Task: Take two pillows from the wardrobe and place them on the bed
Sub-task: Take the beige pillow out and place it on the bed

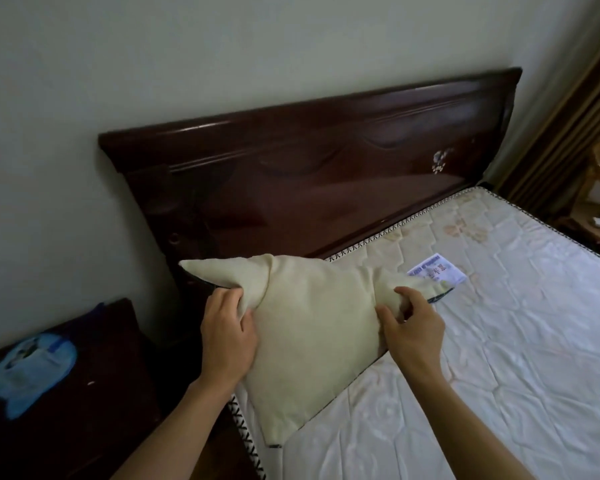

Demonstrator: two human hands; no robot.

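Both hands, left and right, grip pillow over mattress corner.

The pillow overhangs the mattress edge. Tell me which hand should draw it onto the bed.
Likely the right hand: it grips the pillow's inner corner above the mattress; the left hand sits at the edge.

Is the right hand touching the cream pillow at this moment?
Touching. The head view shows the right hand pinching a bunched corner of the cream pillow, its fingers curled into the fabric.
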